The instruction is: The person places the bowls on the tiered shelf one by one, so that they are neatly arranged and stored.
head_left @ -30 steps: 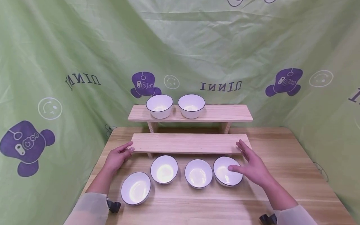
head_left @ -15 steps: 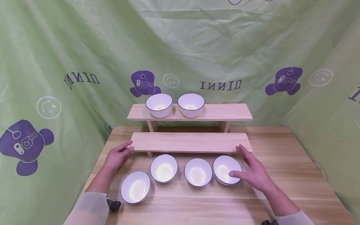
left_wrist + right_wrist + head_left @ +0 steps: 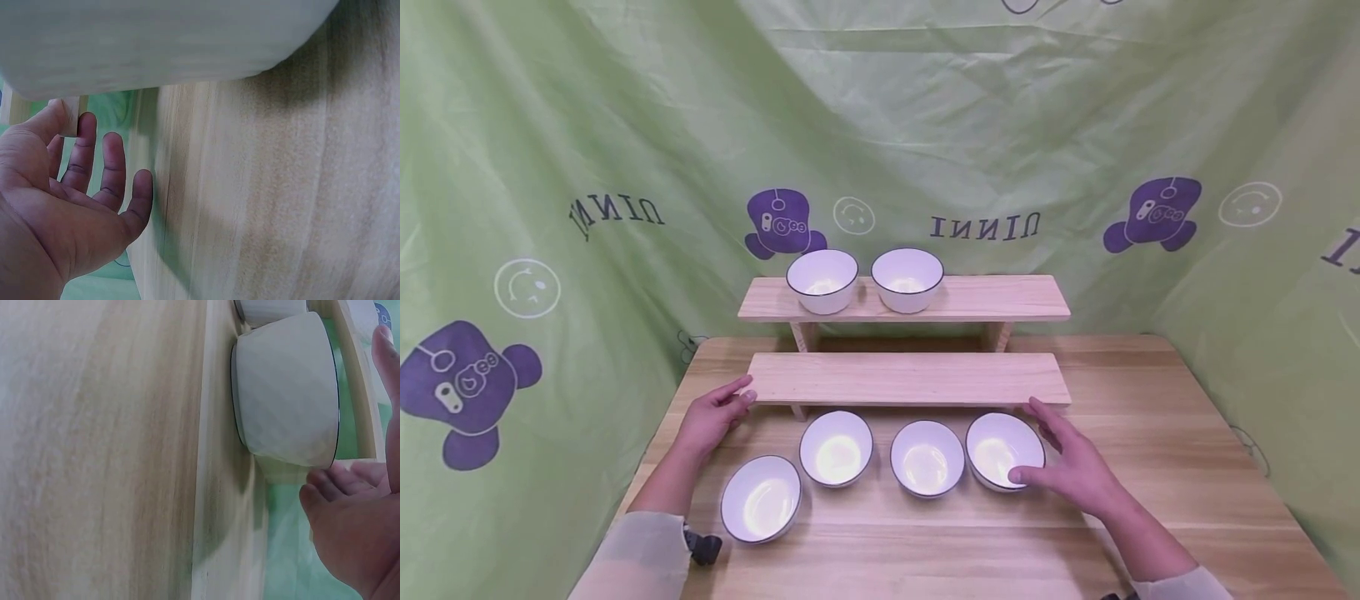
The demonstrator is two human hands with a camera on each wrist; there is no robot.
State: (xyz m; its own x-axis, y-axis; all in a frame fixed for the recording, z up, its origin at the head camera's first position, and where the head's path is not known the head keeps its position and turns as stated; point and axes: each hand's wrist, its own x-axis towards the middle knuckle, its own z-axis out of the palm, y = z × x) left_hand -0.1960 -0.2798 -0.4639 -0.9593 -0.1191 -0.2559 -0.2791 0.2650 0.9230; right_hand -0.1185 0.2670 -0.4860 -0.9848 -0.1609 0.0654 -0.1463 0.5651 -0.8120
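A white dark-rimmed bowl [image 3: 1004,451] stands at the right end of the front row, below the lower wooden shelf [image 3: 910,379]. My right hand [image 3: 1078,471] is spread around its right side, thumb over the near rim and fingers behind at the far side. In the right wrist view the fingertips are right at the rim of the bowl [image 3: 287,387]. My left hand [image 3: 709,423] pinches the left end of the lower shelf, thumb at its front corner. The left wrist view shows the shelf end [image 3: 73,115] between thumb and fingers.
Three more white bowls stand on the table [image 3: 925,554]: a left one [image 3: 762,500], a middle one [image 3: 837,450] and another [image 3: 927,459]. Two bowls, a left [image 3: 822,282] and a right [image 3: 907,280], sit on the upper shelf [image 3: 1000,297]. Green printed cloth [image 3: 880,125] hangs behind.
My right hand has come slightly nearer and lower over the right bowl, its thumb shifting from the inside toward the near rim. The left hand keeps its place at the shelf end.
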